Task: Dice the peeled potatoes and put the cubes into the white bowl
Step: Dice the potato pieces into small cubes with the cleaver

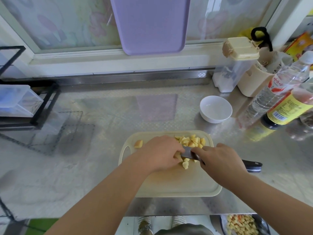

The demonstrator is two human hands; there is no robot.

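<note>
A cream cutting board (177, 185) lies on the steel counter. My left hand (160, 153) holds down a piece of potato (178, 156) with curled fingers. My right hand (220, 160) grips a knife (188, 152), index finger along the blade, black handle end (252, 165) sticking out to the right. The blade sits against the potato under my left fingers. Fresh cubes (186, 164) lie by the blade. A pile of cubes (192, 141) sits at the board's far edge, one larger chunk (138, 144) at the far left. The white bowl (216, 109) stands beyond the board, with no cubes in it.
Bottles (288, 106) and storage containers (237, 65) crowd the right back corner. A black wire rack (25, 102) stands at the left. A purple tray (150, 24) leans on the window. A bowl of scraps (242, 224) sits below the counter's front edge.
</note>
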